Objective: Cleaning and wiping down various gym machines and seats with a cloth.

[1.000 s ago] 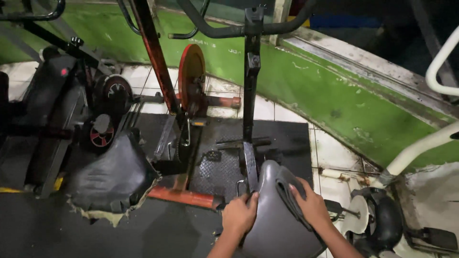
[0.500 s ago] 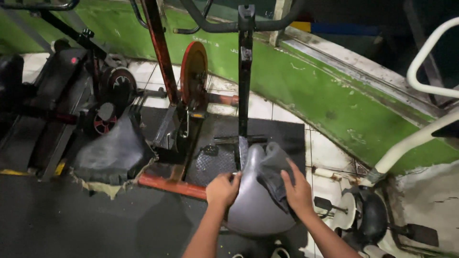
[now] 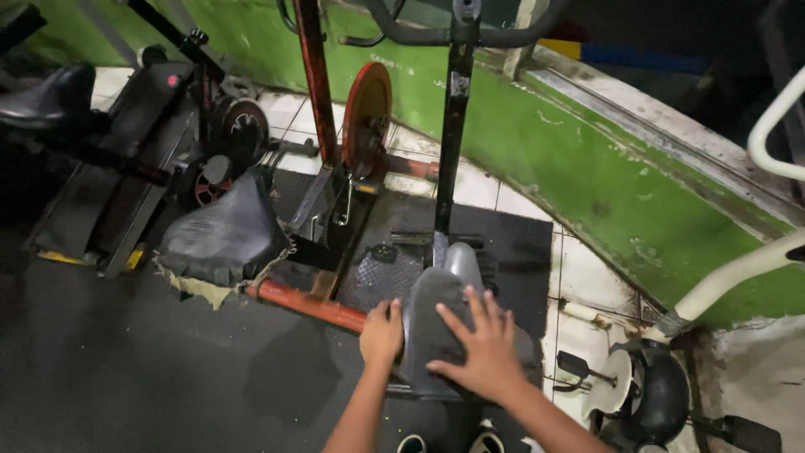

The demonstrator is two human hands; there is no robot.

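My right hand (image 3: 478,352) lies flat with fingers spread, pressing a dark grey cloth (image 3: 432,323) onto the grey saddle (image 3: 461,262) of the exercise bike in front of me. My left hand (image 3: 381,333) curls closed around the saddle's left edge, thumb on top. The saddle's narrow nose points toward the black upright post (image 3: 453,134) carrying the handlebar. Under the bike lies a black checker-plate mat (image 3: 520,252), its far edge meeting white floor tiles (image 3: 478,189). Left of it stands a red-framed bike with a round orange flywheel (image 3: 367,117) and a torn black saddle (image 3: 225,235), padding showing along its ragged rim. The green wall (image 3: 587,159) slants close on the right; open dark floor (image 3: 126,369) stretches to my left. A white-framed machine (image 3: 738,268) crowds the right corner.
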